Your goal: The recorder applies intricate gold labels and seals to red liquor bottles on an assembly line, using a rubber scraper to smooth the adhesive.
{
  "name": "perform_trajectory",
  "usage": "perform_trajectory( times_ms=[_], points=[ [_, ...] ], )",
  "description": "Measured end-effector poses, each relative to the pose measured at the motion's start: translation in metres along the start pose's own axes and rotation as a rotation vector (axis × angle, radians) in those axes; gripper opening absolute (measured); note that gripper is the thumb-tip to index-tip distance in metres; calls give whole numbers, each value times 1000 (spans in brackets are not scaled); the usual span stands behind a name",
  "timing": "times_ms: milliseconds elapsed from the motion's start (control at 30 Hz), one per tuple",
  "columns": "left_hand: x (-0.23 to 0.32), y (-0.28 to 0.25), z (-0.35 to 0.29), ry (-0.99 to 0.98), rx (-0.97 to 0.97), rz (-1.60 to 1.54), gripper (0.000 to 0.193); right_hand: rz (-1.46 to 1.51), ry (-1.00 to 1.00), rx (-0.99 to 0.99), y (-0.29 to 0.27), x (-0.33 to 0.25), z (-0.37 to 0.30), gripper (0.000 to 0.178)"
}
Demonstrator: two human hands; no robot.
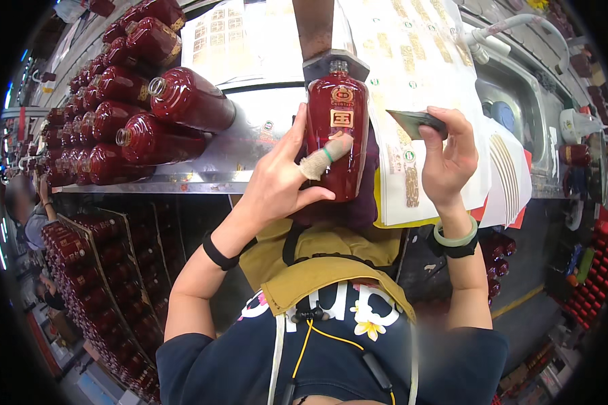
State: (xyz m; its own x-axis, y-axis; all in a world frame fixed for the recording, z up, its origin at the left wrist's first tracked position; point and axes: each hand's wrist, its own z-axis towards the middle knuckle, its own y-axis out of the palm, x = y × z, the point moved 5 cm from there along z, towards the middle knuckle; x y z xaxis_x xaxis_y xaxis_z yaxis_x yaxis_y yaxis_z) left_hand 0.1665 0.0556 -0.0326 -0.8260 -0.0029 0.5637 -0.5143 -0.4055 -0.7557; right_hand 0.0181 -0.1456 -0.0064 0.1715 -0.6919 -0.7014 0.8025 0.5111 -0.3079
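A dark red glass bottle (343, 177) lies with its open neck pointing away from me, its front carrying gold and red emblems. My left hand (277, 182) rests against its left side and front with the fingers spread. A cloth finger cover with a green band wraps one finger, whose tip presses on the glass below the square emblem. To the right of the bottle, my right hand (450, 158) pinches a thin dark scraper blade (407, 124), held above the decal sheets (412, 88) and apart from the glass. Behind the bottle's neck stands a metal bracket (313, 30).
Many red bottles (192, 99) crowd the metal table (206, 167) at the left, and more fill racks (81, 263) below. A sink (520, 101) with a white pipe (520, 23) is at the right. Another person (34, 216) stands at the far left.
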Motion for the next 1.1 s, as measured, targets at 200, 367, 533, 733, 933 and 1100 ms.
perform_trajectory(
  times_ms=[200, 367, 533, 733, 933, 1100],
  points=[
    [-22, -10, 35, 26, 82, 54, 78, 3, 36, 81, -3, 0, -2, 24],
    [-29, -15, 60, 57, 49, 8, 74, -15, 70, 39, -3, -1, 6, 25],
    [-42, -12, 65, -3, 87, -130, 74, -75, -37, -53, 17, -17, 43, 29],
    [-58, -25, 41, -201, 337, -285, 76, -212, -751, -378, 69, -48, 23, 24],
    [-45, -27, 28, -276, 458, -448, 100, -328, -468, -399, 98, -25, 73, 14],
    [-40, -24, 14, -485, 390, -598, 111, -325, -808, -347, 79, -20, 54, 21]
  ],
)
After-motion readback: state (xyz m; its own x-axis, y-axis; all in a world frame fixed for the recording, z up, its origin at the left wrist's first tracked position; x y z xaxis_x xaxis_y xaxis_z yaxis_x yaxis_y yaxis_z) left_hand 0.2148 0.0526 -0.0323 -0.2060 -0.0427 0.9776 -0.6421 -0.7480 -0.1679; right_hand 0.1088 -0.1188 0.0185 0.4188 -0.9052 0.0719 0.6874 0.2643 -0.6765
